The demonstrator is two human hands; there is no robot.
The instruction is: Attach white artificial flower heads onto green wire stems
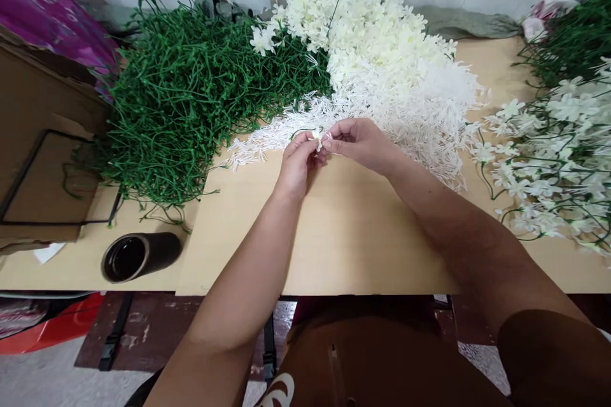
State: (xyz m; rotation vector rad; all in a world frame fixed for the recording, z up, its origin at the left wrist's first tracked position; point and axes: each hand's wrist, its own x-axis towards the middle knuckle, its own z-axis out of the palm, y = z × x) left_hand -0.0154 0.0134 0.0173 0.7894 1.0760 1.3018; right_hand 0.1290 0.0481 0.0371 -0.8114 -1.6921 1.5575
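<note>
In front of the stamens (415, 117), the left hand's (298, 158) grip is closed on a flower (317, 135); the right hand's (360, 140) is pinched beside it, any hold too small to tell. Stems (191, 76) lie left of the stamens, petals (367, 25) behind.

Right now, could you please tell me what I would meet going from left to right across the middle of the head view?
Cardboard box → heap of green artificial stems → left hand → small white artificial flower → right hand → stemmed white artificial flowers.
</note>
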